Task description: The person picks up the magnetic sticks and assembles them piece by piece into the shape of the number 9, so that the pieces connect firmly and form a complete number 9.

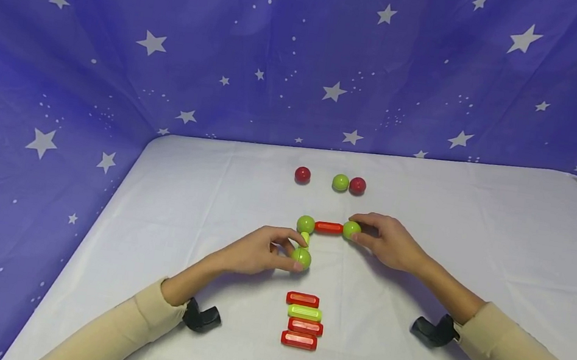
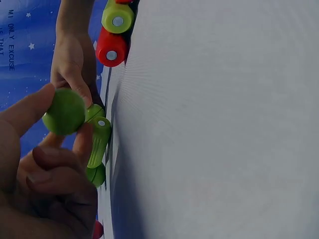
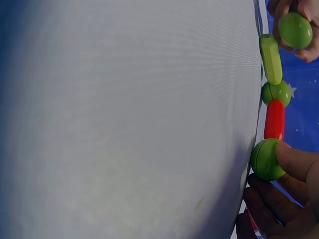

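Observation:
My left hand [image 1: 256,251] pinches a green ball [image 2: 65,112] between thumb and fingertips, raised off the table. Close by, a yellow-green rod [image 3: 271,59] lies on the cloth, its near end showing a metal disc and standing apart from that ball. The rod's far end meets a second green ball [image 1: 306,224], and a red rod [image 1: 328,227] runs rightward from there. A third green ball [image 3: 266,159] sits at the red rod's right end, where my right hand [image 1: 392,244] holds it between thumb and fingers. Together these pieces form a corner shape.
Nearer me lies a row of rods: red ones [image 1: 299,340] and one yellow-green rod [image 1: 305,313]. Toward the back stand a lone red ball [image 1: 303,174], and a green ball [image 1: 340,182] beside another red ball [image 1: 357,185]. A starry blue curtain [image 1: 284,50] borders the white-covered table [image 1: 480,231].

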### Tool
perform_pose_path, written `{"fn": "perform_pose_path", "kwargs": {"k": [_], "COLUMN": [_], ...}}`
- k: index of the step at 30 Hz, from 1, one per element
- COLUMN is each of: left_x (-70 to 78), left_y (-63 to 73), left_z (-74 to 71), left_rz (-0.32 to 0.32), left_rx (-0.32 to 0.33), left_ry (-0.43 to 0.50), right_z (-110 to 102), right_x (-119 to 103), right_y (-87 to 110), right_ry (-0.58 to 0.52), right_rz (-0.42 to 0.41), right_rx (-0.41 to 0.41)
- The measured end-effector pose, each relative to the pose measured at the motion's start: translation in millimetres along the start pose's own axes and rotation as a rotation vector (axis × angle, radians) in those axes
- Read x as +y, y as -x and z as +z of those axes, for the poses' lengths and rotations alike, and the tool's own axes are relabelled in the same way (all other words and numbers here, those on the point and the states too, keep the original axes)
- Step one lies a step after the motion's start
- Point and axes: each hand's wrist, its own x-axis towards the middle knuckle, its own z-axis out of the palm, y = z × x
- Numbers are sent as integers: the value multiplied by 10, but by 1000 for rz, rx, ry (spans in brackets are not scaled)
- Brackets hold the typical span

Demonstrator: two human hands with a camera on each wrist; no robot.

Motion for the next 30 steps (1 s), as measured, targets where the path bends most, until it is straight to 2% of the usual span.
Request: {"fn": "perform_pose_path", "kwargs": {"k": [4, 7, 20, 25, 30], "left_x": [-10, -32, -62, -43, -41], "left_y": [10, 3, -29, -22, -38], "left_z": [4, 10, 55, 48, 32], "left_rz": [16, 23, 26, 16, 21], "left_rx": [-63, -86, -120, -118, -144], "left_ry": [-14, -26, -102, -113, -141], "right_z": [4, 4, 7, 6, 9], "right_x": [5, 4, -6, -17, -12], "right_y": [-7, -8, 6, 4, -4], "right_ry": [3, 0, -4, 4, 6], "right_rz": [3, 9, 37, 35, 35], "right_rx": [5, 6, -10, -9, -11]}}
